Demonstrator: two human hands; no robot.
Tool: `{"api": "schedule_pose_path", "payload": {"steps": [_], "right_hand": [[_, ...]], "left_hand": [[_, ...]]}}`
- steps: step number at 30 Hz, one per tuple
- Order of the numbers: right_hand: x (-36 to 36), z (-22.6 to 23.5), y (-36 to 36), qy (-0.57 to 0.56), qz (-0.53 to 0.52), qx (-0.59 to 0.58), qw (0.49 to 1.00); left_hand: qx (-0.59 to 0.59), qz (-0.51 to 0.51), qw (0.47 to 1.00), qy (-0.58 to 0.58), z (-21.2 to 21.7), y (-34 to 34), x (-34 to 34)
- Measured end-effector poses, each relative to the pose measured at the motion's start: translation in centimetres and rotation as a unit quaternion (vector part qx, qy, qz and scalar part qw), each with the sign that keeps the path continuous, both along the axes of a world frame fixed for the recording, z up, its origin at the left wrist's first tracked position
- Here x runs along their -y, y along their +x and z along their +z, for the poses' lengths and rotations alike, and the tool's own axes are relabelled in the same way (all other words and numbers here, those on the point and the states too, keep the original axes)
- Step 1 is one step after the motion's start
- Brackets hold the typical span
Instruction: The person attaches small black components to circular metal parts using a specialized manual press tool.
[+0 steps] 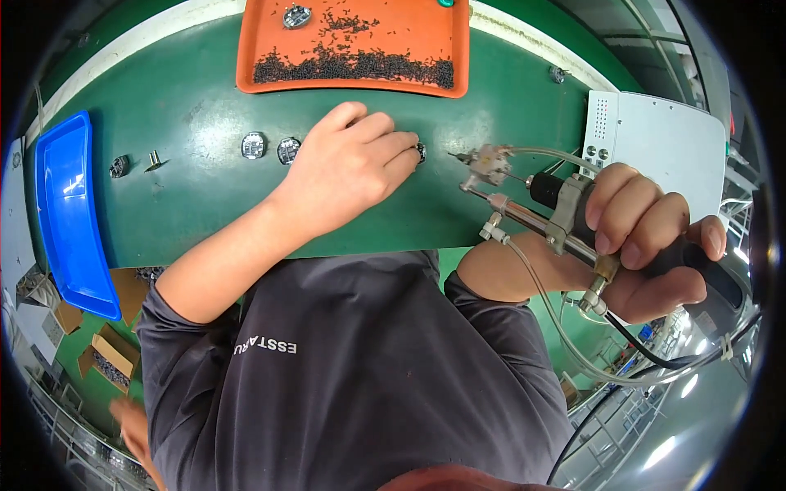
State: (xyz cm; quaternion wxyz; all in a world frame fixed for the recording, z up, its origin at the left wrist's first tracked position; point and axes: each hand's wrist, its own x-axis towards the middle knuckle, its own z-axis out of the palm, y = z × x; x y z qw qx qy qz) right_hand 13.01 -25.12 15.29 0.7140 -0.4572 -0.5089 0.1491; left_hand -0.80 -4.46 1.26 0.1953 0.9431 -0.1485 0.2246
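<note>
My left hand [352,168] rests over the green tabletop with its fingers curled down. A small round silver-and-black part [422,153] peeks out at its fingertips, mostly hidden by them. In my right hand [643,221] is a power screwdriver [565,204] with a feed tube and metal cylinder alongside. Its tip points left toward that part, a short gap away. Two similar round parts, one [254,146] apart and another [288,150] beside my left wrist, lie on the table.
An orange tray [352,83] at the back holds many small black screws and a round part [297,15]. At left are a blue tray [75,213], another round part [119,167] and a small metal piece [154,161]. A white control box [663,147] stands right; hoses [557,335] hang below.
</note>
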Motion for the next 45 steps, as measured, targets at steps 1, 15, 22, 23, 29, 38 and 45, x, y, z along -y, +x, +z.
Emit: {"api": "schedule_pose_path", "payload": {"steps": [1,15,22,23,29,38,45], "right_hand": [[-0.1,-0.1,0.0,-0.001,0.0,-0.002,1.0],[-1.6,-1.0,-1.4,0.027,0.045,-0.016,0.998],[-0.9,1.8,0.1,-0.081,0.126,0.031,0.988],[-0.9,1.9,0.4,-0.089,0.168,0.036,0.981],[-0.9,2.0,0.4,-0.091,0.149,0.035,0.984],[-1.3,1.6,0.0,-0.094,0.118,0.031,0.988],[-1.8,0.8,-0.3,-0.079,0.106,0.037,0.991]], "left_hand": [[0.01,0.003,1.0,-0.007,-0.1,0.1,0.0],[-0.032,-0.007,0.997,-0.068,0.4,0.2,0.3],[-0.013,-0.013,0.997,-0.072,0.5,0.0,0.1],[-0.013,-0.017,0.997,-0.075,0.6,0.0,0.1],[-0.016,-0.02,0.995,-0.096,0.8,0.1,0.0],[-0.007,0.006,0.995,-0.101,0.6,0.3,0.0],[-0.002,0.002,0.997,-0.077,0.1,0.4,0.0]]}}
